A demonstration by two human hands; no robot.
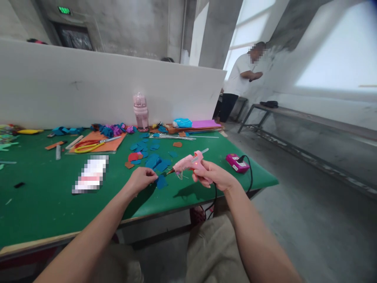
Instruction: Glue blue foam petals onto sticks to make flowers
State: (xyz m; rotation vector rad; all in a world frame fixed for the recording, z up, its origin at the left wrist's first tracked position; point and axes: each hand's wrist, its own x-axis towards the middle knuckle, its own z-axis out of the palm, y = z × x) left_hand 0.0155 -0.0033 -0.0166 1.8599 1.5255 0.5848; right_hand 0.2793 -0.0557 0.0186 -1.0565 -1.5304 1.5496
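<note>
My right hand [209, 175] is wrapped round the handle of a pink glue gun [188, 161], whose nozzle points left and down. A clear glue stick [204, 150] sticks out of its back. Close to the nozzle, my left hand [143, 179] is pinched at the edge of a small blue piece [161, 182]; whether its fingertips grip that piece is too small to tell. Larger blue pieces [153, 161] lie just beyond, and a red piece [133, 157] and a brown piece [129, 165] lie behind my left hand.
On the green table [118, 196] are yellow-handled scissors [88, 148], a blurred-out white item [92, 175], a pink bottle [141, 112] and a magenta power socket [237, 163] with a black cable. A white board [112, 86] stands behind. A person [235, 78] stands beyond the right end.
</note>
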